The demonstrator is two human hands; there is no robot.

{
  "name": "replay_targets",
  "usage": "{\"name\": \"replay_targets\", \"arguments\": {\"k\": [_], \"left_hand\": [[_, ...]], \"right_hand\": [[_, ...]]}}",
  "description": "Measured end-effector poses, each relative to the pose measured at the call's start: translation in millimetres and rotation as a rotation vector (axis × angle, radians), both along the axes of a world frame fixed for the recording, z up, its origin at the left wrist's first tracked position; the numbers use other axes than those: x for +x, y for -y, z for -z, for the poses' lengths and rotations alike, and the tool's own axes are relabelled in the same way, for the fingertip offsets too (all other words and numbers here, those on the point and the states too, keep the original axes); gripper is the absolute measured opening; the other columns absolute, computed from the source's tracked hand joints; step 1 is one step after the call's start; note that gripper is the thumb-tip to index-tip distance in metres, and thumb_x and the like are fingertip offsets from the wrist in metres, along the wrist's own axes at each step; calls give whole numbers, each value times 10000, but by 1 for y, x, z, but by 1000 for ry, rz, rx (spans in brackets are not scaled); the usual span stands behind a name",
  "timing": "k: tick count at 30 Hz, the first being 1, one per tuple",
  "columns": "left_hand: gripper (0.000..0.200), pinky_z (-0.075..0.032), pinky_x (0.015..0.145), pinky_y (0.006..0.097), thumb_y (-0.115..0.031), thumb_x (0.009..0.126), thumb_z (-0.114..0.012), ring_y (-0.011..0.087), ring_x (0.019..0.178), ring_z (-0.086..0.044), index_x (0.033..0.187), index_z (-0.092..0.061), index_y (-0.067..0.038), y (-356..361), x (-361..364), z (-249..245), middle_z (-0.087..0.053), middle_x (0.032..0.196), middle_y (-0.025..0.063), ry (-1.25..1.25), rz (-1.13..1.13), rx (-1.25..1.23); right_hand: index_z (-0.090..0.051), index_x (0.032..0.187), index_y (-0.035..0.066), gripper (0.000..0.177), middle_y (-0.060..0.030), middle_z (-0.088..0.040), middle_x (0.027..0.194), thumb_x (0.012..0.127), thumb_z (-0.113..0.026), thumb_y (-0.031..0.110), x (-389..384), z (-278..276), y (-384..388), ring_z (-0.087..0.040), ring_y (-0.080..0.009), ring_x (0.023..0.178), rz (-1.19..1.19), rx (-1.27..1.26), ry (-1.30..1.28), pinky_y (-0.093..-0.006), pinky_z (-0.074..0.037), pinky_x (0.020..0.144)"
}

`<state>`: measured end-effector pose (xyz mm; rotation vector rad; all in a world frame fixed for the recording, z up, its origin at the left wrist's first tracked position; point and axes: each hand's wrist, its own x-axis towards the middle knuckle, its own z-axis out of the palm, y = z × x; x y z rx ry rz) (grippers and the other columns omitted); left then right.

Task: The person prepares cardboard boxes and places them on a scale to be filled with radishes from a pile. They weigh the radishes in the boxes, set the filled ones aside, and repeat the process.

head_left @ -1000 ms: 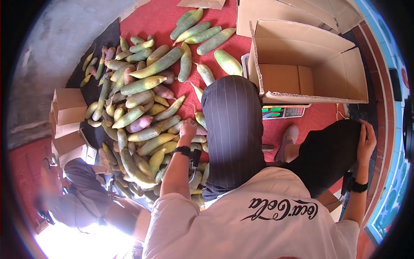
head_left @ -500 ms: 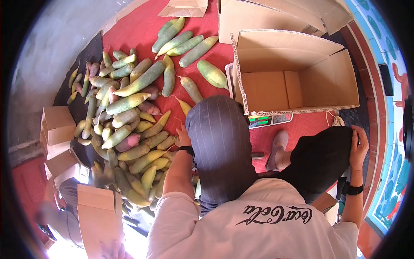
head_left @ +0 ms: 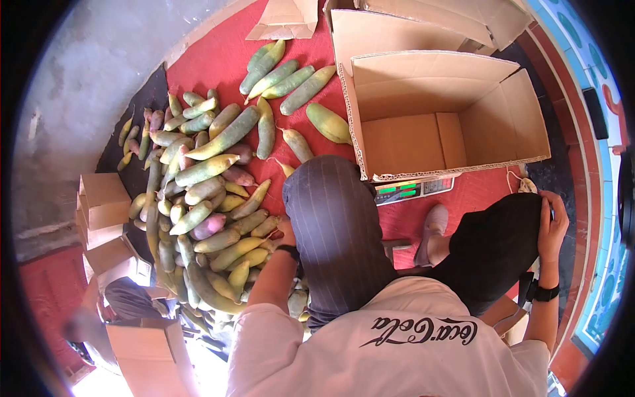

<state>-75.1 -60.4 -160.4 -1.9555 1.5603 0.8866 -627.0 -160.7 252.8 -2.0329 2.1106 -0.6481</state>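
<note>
Pulling the left hand (head_left: 286, 229), grip impossible to tell behind the striped knee (head_left: 337, 218), back off the vegetable pile (head_left: 211, 192); resting the right hand (head_left: 554, 221) flat on the dark knee (head_left: 496, 231) at right.

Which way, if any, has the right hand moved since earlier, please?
No; the right hand still rests on the black knee, right of the scale.

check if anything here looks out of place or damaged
Nothing looks damaged or spilled. The open cardboard box seems to sit on the scale, hiding most of it, and a few pink vegetables stand out in the green pile.
</note>
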Motion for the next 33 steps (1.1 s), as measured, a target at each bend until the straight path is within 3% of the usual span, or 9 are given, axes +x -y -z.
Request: {"name": "replay_targets", "arguments": {"k": [8,10,12,15,20,21,22,28,33], "left_hand": [[663,-462,880,396,-600,832,-490,347,1015,-601,1158,-603,-34,-29,24,-96,-639,1054,210,-199,-94,27],[737,-502,770,418,-653,793,-518,402,868,-633,1001,-651,41,-27,45,-126,-661,857,237,-211,-485,-333],[660,-489,649,407,-569,801,-601,273,686,-612,940,-634,75,-7,42,-194,-642,778,217,-195,-783,-553],[563,-353,464,210,-553,838,-576,81,566,-471,1016,-613,-21,15,8,-304,-567,727,7,-687,-1065,-842],[592,-357,501,207,-558,806,-602,68,627,-484,1094,-604,-41,31,-53,-405,-578,793,-3,-977,-901,-889],[634,-391,559,218,-563,782,-624,68,685,-507,1131,-589,-35,28,-73,-415,-588,837,-2,-818,-929,-932],[672,-431,629,232,-561,753,-657,85,757,-540,1149,-578,-24,30,-83,-440,-602,900,13,-988,-739,-724],[446,-468,738,280,-328,808,-707,124,821,-559,1068,-591,16,45,-166,-430,-609,902,63,-1323,-231,-337],[406,-449,827,304,-267,854,-642,159,916,-553,1132,-564,18,60,-188,-427,-612,986,110,-1278,34,-320]], "right_hand": [[-594,933,-37,103,-137,-619,894,877,-522,12,0,4,-3,-616,-225,875,-44,-79,66,-292,-449,806],[-601,926,-36,100,-134,-623,888,870,-532,9,1,5,-3,-619,-228,861,-78,-109,76,-292,-454,796],[-601,919,-36,99,-149,-617,870,862,-539,17,5,5,-4,-617,-262,845,-80,-141,84,-304,-456,781],[-608,907,-25,97,-169,-613,850,847,-556,30,4,8,-4,-613,-316,818,-96,-206,67,-327,-462,747],[-610,966,-1,136,-156,-621,885,840,-571,34,33,-13,-12,-617,-292,835,-190,-197,162,-334,-469,769],[-607,984,0,153,-149,-623,902,839,-574,34,45,-20,-17,-616,-285,846,-223,-177,245,-334,-470,778],[-596,1019,-4,201,-139,-620,946,822,-592,36,57,-28,-23,-614,-280,876,-264,-125,305,-332,-471,798],[-452,1294,24,719,-175,-517,1260,682,-777,214,114,-60,-42,-513,-322,1161,-735,130,423,-368,-412,966],[-475,1276,77,697,-147,-565,1148,663,-793,174,119,-47,-48,-580,-308,1022,-757,421,504,-360,-458,877]]}}
